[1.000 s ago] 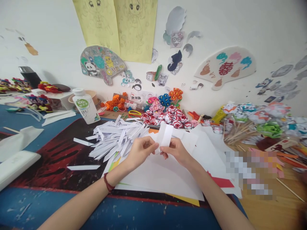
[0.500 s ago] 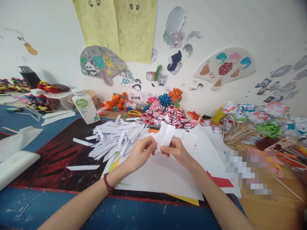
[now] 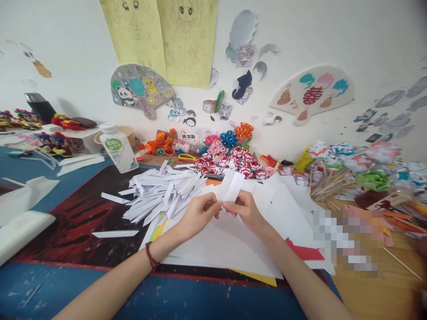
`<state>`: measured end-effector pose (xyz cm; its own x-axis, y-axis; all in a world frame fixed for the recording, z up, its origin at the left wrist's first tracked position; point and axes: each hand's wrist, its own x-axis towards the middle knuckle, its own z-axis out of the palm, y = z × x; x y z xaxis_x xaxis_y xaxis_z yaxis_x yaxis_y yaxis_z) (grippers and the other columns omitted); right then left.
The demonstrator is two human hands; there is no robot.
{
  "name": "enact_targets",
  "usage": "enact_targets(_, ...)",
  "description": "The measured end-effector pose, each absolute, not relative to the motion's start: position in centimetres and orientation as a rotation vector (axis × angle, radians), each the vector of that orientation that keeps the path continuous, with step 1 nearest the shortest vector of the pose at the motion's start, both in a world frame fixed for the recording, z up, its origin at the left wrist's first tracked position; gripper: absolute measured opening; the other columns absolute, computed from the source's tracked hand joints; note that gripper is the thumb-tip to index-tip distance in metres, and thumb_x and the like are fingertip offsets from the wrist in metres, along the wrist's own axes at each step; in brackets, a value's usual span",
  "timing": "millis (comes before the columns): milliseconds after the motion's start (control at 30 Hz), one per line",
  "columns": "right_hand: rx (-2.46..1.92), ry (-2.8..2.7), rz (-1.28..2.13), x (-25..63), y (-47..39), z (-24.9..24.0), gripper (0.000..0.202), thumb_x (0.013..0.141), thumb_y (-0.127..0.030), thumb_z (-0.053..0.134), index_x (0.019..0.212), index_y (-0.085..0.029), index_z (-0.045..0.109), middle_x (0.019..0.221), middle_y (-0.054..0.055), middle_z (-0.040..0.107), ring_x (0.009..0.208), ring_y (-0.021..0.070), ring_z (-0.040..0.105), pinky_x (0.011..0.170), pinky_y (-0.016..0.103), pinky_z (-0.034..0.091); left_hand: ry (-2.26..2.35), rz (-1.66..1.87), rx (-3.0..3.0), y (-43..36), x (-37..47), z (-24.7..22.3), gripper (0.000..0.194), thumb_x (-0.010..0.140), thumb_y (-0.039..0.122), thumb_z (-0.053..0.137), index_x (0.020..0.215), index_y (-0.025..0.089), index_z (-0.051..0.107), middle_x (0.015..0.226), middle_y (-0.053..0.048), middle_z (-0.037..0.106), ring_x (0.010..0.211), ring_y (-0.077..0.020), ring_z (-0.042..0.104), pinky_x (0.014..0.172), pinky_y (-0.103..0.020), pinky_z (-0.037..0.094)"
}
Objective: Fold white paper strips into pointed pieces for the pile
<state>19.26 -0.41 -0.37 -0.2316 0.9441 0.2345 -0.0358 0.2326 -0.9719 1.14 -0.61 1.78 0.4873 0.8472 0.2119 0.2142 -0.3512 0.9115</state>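
A creased strip of white paper [image 3: 232, 186] stands up between my two hands, above white sheets [image 3: 227, 246]. My left hand [image 3: 204, 211] pinches its lower left edge between thumb and fingers. Close beside it, my right hand [image 3: 245, 210] grips the lower right part, and the two thumb tips nearly meet. The fingers behind the paper are partly hidden. To the left of my hands lies a heap of folded white paper strips [image 3: 160, 191].
A white bottle [image 3: 119, 149] stands behind the heap at the left. Red and white paper flowers [image 3: 245, 162] line the wall. Wooden sticks [image 3: 333, 183] and wrapped flowers lie at the right. A white case [image 3: 25, 233] is at the left edge.
My left hand has moved slightly right, bringing its thumb up to my right thumb at the paper's lower edge. My right hand still holds the paper in nearly the same place.
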Motion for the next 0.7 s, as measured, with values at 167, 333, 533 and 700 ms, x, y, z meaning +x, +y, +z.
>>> enact_targets(167,-0.897,-1.455,1.203,19.05,-0.50,-0.28,0.019,0.075,-0.029,0.069,0.069,-0.012,0.065,0.057,0.000,0.055,0.046,0.0082,0.043,0.042,0.022,0.031,0.885,0.912,1.856,-0.59,1.17,1.73,0.027,0.089,0.032,0.050,0.069,0.015,0.052,0.062,0.001,0.058,0.059,-0.0099,0.052,0.056,-0.021,0.036)
enact_targets(333,-0.898,-1.430,1.209,18.99,-0.53,-0.38,0.019,0.075,-0.028,0.070,0.068,-0.012,0.065,0.057,0.000,0.056,0.046,0.0085,0.045,0.043,0.022,0.033,0.890,0.913,1.866,-0.60,1.19,1.45,0.025,0.090,0.032,0.048,0.071,0.016,0.052,0.064,0.000,0.060,0.061,-0.0105,0.054,0.058,-0.021,0.038)
enact_targets(533,-0.923,-1.427,1.217,19.11,-0.31,-0.46,0.018,0.076,-0.029,0.069,0.072,-0.011,0.066,0.058,0.001,0.057,0.047,0.0085,0.045,0.044,0.023,0.033,0.893,0.946,1.903,-0.54,1.38,0.93,0.019,0.088,0.028,0.050,0.073,0.016,0.052,0.063,0.001,0.059,0.059,-0.0104,0.052,0.057,-0.021,0.038)
enact_targets(700,-0.924,-1.451,1.241,19.07,-0.40,-0.25,0.018,0.078,-0.029,0.068,0.074,-0.011,0.065,0.060,0.001,0.057,0.048,0.0092,0.046,0.044,0.023,0.034,0.948,0.949,1.919,-0.58,1.46,0.78,0.022,0.089,0.028,0.047,0.071,0.017,0.051,0.060,0.002,0.057,0.057,-0.0105,0.052,0.056,-0.022,0.037)
